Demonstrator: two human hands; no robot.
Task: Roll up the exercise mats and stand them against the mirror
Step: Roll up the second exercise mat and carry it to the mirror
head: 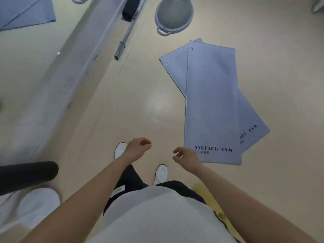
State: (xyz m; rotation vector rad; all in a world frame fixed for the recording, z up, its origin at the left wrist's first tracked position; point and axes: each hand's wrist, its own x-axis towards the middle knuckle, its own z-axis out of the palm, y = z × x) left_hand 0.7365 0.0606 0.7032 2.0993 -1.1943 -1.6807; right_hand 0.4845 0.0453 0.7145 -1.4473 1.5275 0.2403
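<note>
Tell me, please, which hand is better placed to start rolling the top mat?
The right hand, probably: it hangs open beside the near end of the top mat, almost at its printed edge. The left hand is loosely curled, farther off over bare floor.

Two flat overlapping mats (212,102) on the floor (140,85); left hand (138,146) and right hand (185,156) empty, loosely curled

Evenly and softly lit, rather dim, from overhead. Pale glare patch on the glossy cream vinyl floor (158,104) at centre frame. Faint shadows only. Soft throughout; smeared at lower left. Strong wide-angle bending toward edges.
</note>
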